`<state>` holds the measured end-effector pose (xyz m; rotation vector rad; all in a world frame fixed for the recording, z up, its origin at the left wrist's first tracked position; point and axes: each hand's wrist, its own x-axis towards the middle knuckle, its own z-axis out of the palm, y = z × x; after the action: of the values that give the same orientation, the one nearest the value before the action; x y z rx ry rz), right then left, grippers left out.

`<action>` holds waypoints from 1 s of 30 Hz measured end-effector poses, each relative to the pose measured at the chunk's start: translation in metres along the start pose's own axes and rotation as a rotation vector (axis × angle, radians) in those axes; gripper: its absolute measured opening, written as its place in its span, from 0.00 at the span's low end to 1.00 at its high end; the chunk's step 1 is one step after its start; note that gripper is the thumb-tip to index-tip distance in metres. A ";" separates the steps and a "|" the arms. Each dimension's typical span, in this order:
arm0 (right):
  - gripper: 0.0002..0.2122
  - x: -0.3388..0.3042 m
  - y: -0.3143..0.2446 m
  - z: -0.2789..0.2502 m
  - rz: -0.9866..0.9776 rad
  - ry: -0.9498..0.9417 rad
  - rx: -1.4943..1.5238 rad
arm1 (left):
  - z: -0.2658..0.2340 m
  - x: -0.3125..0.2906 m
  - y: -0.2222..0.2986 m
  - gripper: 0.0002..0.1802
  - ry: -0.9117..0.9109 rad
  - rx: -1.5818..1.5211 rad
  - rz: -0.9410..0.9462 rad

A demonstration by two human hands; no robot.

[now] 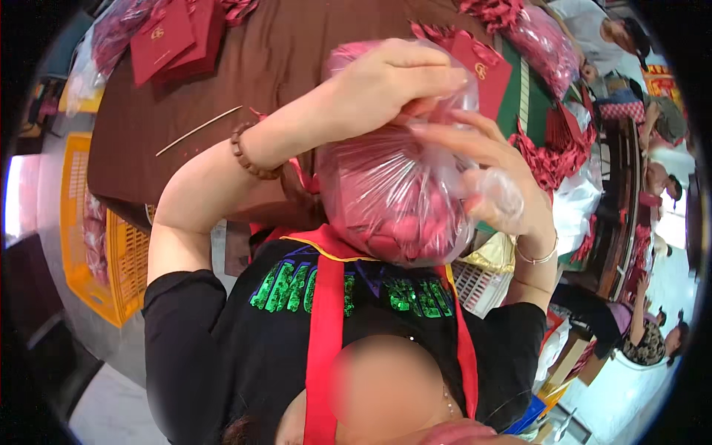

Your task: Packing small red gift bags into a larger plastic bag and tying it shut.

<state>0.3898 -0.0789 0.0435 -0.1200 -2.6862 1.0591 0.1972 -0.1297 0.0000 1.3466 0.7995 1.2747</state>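
Observation:
A clear plastic bag [393, 200], stuffed with pinkish-red pieces, is held up close to my chest over the table edge. The kind of pieces inside cannot be made out through the creased film. My left hand [404, 78] bends over the top of the bag, its fingers closed on the gathered plastic. Beside it my right hand [493, 159] pinches the bunched neck, with loose film puffing out around the thumb. The two hands nearly meet at the gather, and the fingertips are partly hidden by the plastic.
Dark red paper bags [167, 41] lie at the table's far left. Another red bag [482, 70] is behind my hands. A thin stick [199, 131] rests on the brown cloth [297, 44]. Red tassels [545, 159] lie right; a yellow crate [78, 222] stands left. People sit at right.

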 end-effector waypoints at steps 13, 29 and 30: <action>0.12 -0.013 0.009 0.027 0.434 0.394 0.597 | 0.003 -0.029 0.023 0.13 -0.227 -0.057 0.291; 0.05 -0.017 0.008 0.037 0.359 0.444 0.435 | 0.017 0.009 0.005 0.19 0.035 1.202 0.567; 0.05 -0.017 0.008 0.037 0.343 0.451 0.420 | 0.016 0.008 0.002 0.22 0.077 1.090 0.510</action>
<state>0.3964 -0.1000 0.0082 -0.6695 -2.0381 1.4640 0.2140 -0.1263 0.0059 2.4959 1.3561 1.3013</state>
